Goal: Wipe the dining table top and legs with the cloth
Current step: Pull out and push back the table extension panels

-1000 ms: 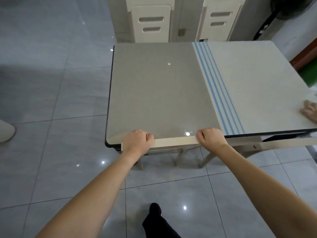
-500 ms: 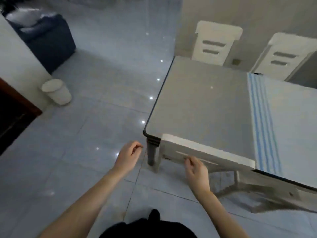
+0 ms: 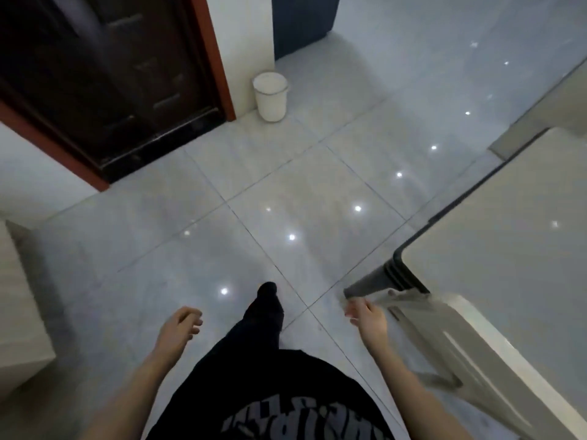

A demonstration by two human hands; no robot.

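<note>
The dining table fills the right side, showing only its grey top, a rounded dark-edged corner and one grey leg slanting to the floor. A cream chair back leans against the table's near side. My right hand hangs open just left of the chair back, holding nothing. My left hand hangs over the floor with fingers loosely curled and empty. No cloth is in view.
A white bucket stands on the tiled floor by a dark door with a red-brown frame. A dark blue sofa end is at the back. A cream cabinet stands at the left. My black-clothed leg steps forward.
My view has swung left, away from the table top toward the door and bucket. Both hands have left the chair back and table edge and dropped lower, empty.
</note>
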